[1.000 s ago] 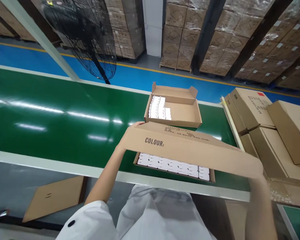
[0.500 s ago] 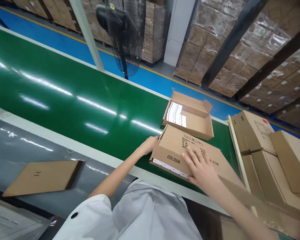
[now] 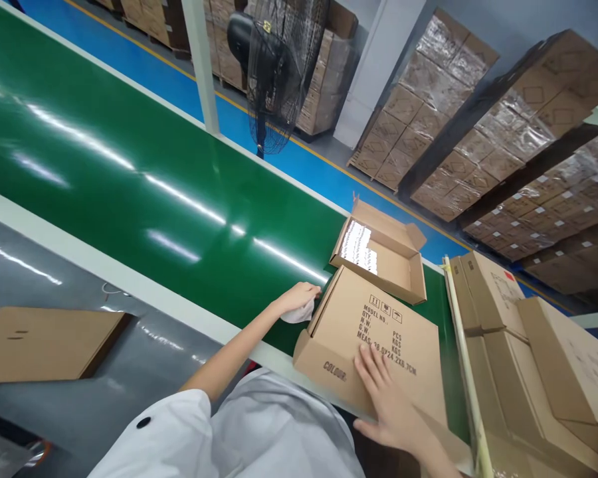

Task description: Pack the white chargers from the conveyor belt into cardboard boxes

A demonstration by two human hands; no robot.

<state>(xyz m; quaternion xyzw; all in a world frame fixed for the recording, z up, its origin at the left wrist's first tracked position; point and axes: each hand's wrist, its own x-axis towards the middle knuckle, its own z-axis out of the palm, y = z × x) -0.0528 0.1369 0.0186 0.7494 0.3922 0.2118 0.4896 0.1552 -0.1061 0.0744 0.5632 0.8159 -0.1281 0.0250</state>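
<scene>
A brown cardboard carton [image 3: 398,332] with black print lies on the green conveyor belt in front of me. My right hand [image 3: 386,398] rests on its lid near the front edge, fingers stretched out and slightly apart. At the carton's left side is my left hand [image 3: 299,297], fingers curled together. A small pale piece [image 3: 299,313] shows beneath that hand; its kind is unclear. The front flap [image 3: 329,372], marked "COLOUR", hangs over the near side. Just behind stands an open carton [image 3: 393,259], with white small boxes [image 3: 357,247] in its left part.
Stacked cartons [image 3: 518,365] stand to the right, beyond a pale rail [image 3: 466,362]. A flat carton [image 3: 50,342] lies at the lower left. Across the belt [image 3: 154,212] are a black fan [image 3: 279,73], a post [image 3: 202,66] and wrapped pallet stacks [image 3: 478,146].
The white contents along the carton's near edge are now covered by the front flap. My right hand has moved nearer to me across the lid. The view has shifted.
</scene>
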